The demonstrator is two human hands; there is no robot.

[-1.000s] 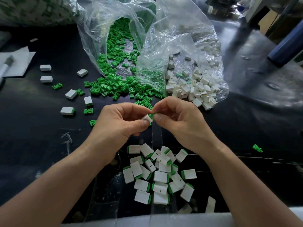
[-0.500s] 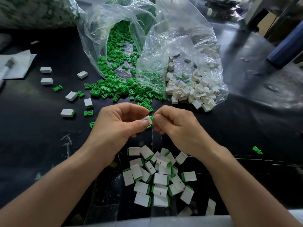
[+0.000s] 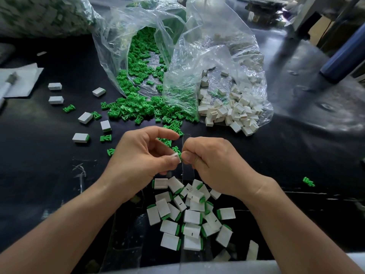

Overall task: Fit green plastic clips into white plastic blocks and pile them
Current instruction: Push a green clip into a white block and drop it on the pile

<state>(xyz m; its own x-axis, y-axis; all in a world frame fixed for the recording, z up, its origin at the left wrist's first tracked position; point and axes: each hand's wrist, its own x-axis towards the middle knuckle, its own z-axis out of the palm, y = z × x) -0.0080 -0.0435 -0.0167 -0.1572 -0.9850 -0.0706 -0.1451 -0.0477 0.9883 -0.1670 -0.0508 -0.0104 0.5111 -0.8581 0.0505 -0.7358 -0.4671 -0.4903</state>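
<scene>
Small white plastic block (image 3: 175, 156) held over the far edge of the pile of finished white-and-green blocks (image 3: 190, 216); a done piece can likely drop straight onto it. Left hand (image 3: 142, 155): thumb and curled fingers pinch the block, forefinger arched free. Right hand (image 3: 215, 165): fingers curled in, thumb tip against the green plastic clip (image 3: 179, 154) at the block's end, probably seating it. Forearms converge across the pile. Loose green clips (image 3: 138, 111) lie beyond the pile on the black counter (image 3: 39, 175).

Two bare forearms (image 3: 69, 230) are showing, uncovered down to the wrists, and the left hand (image 3: 138, 155) and right hand (image 3: 215, 165) are likewise showing bare. The thumbnails (image 3: 186, 156) are looking short and plain. A pale grey band (image 3: 197, 268) is running along the bottom edge, possibly the person's clothing.
</scene>
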